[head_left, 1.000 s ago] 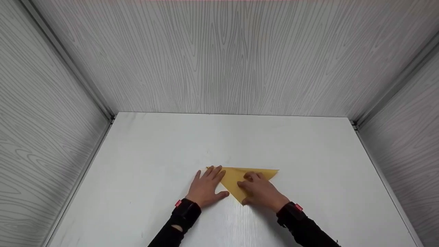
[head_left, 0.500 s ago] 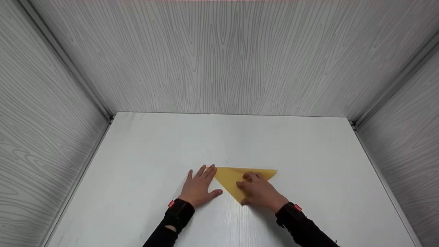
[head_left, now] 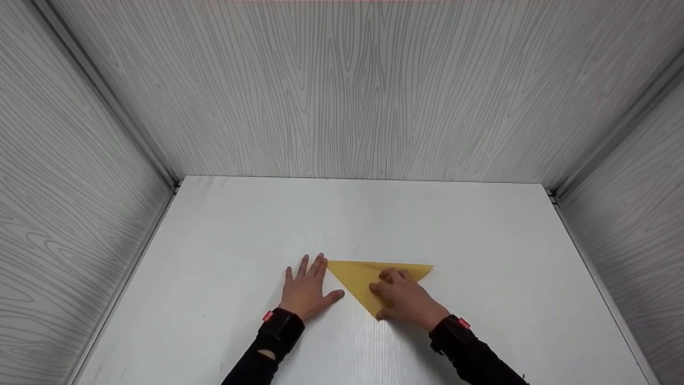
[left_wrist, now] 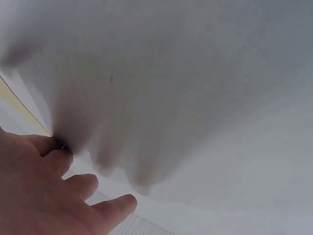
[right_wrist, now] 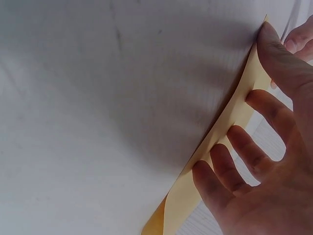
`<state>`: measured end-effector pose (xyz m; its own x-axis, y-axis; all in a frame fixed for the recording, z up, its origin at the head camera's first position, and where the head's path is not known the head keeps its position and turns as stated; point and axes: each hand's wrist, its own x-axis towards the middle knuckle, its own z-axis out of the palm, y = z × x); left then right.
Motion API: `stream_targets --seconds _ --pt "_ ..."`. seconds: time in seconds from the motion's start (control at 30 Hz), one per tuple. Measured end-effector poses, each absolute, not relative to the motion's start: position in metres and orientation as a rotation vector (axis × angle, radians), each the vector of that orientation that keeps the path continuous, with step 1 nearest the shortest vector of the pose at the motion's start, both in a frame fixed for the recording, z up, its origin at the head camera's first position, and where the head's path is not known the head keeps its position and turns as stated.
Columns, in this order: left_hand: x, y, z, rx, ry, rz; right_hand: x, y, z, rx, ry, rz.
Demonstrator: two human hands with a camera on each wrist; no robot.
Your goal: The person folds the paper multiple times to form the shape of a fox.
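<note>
A yellow sheet of paper (head_left: pixel 352 278), folded into a triangle, lies on the white table with its long edge at the back and a point towards the person. My right hand (head_left: pixel 410 302) presses it down with spread, slightly bent fingertips, its thumb at the near point; the right wrist view shows these fingertips along the paper (right_wrist: pixel 183 196), whose fold lifts a little at one end. My left hand (head_left: pixel 304 294) rests spread on the table, fingertips at the paper's left corner. In the left wrist view, only a sliver of paper (left_wrist: pixel 19 105) shows beside the fingers.
The white table top (head_left: pixel 240 224) runs back to a grey wood-grain panel (head_left: pixel 342 91). Similar side panels stand at left (head_left: pixel 69 203) and right (head_left: pixel 630 187). Black bands circle both wrists.
My left hand has slid left across the paper to its left corner, uncovering more of its left part. My right hand and the paper stay nearly in place.
</note>
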<state>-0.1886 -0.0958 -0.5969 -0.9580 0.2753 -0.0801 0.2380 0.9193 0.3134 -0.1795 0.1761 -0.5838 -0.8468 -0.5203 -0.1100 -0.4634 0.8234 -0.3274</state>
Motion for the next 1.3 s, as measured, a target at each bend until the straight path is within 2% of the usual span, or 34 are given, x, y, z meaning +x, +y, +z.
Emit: stream_targets --seconds 0.4,0.73,1.3 --pt "-0.19 -0.089 -0.595 0.291 3.045 0.393 -0.179 0.175 -0.582 -0.767 2.812 -0.431" --pt "-0.182 -0.053 -0.589 0.531 2.98 0.312 -0.178 0.174 -0.578 -0.762 2.808 -0.429" --pt "-0.176 -0.045 -0.597 0.439 2.946 0.407 -0.183 0.176 -0.57 -0.726 2.729 -0.485"
